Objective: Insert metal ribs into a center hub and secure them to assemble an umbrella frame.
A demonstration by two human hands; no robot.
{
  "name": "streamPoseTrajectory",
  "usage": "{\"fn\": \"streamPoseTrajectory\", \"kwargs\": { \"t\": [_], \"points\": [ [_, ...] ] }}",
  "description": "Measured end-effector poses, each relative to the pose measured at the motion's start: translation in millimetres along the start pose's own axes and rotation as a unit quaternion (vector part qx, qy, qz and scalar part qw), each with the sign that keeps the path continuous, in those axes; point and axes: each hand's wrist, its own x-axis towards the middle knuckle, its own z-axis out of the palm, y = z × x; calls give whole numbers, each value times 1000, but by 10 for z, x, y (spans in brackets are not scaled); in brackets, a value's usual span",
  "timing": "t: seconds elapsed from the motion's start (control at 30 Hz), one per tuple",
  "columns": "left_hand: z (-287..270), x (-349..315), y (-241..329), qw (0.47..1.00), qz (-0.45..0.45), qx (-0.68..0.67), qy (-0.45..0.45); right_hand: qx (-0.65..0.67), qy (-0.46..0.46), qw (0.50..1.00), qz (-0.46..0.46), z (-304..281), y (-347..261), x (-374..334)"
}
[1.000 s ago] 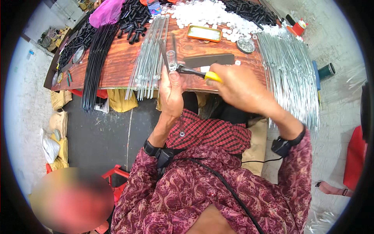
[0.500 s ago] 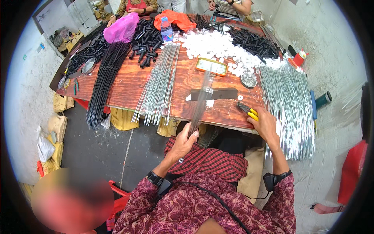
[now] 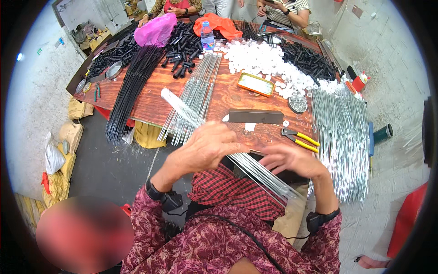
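My left hand (image 3: 206, 145) is closed around a bundle of thin metal rods (image 3: 258, 172), which slants from the table's front edge down to the right across my lap. Whitish blur covers the bundle's upper end. Just right of the rods is my right hand (image 3: 292, 160), its fingers stretched toward them and apart, with nothing seen in them. Beyond it, pliers with yellow handles (image 3: 305, 140) lie on the wooden table (image 3: 221, 102). A dark flat bar (image 3: 255, 116) lies near the pliers. More silver rods (image 3: 194, 98) are spread behind my left hand.
A large stack of silver rods (image 3: 340, 146) overhangs the table's right edge; black rods (image 3: 134, 91) lie left. Farther back are white caps (image 3: 251, 57), black tubular parts (image 3: 185, 50), a yellow-rimmed tin (image 3: 255, 83) and a bottle (image 3: 207, 36). Other people stand at the far side.
My right hand has let go of the pliers, leaving them on the table, and moved toward the rods. The bundle in my left hand has swung from nearly upright to a slant.
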Motion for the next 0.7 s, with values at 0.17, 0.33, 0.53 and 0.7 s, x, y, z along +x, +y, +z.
{"fn": "streamPoseTrajectory", "kwargs": {
  "t": [0.17,0.33,0.53,0.7],
  "points": [
    [-37,217,-426,991,72,73,84,-94,84,992,-7,553,133,441],
    [130,183,-1057,961,-154,121,197,-17,223,972,-74,422,187,969],
    [747,-539,-1875,901,-395,47,174,-56,278,956,-69,281,134,1866],
    [830,-468,-1946,898,-400,29,180,-63,314,945,-66,163,327,2499]
  ]
}}
